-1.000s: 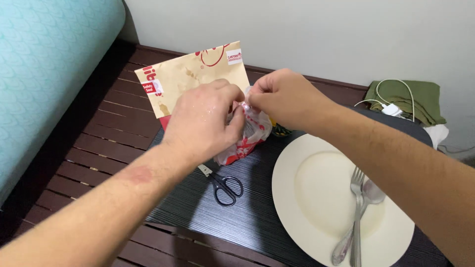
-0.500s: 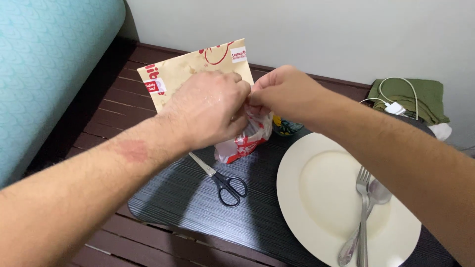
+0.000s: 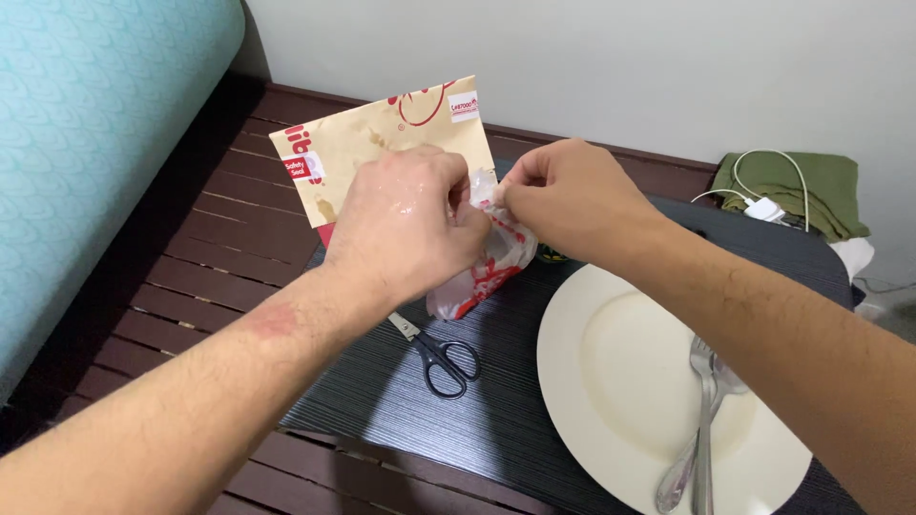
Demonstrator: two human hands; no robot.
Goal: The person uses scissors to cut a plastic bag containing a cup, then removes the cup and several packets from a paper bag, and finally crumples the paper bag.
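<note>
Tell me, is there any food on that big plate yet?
No: the cream plate holds only a fork and a spoon.

A: Thin glossy plastic bag [image 3: 491,262], crinkled; matt paper bag [image 3: 382,143] behind it, grease-stained.

B: Right of plastic bag: smooth glazed plate [image 3: 620,381], shiny metal fork [image 3: 704,420]. Below: scissors [image 3: 441,355], black plastic handles. Slatted wood table [image 3: 219,238].
</note>
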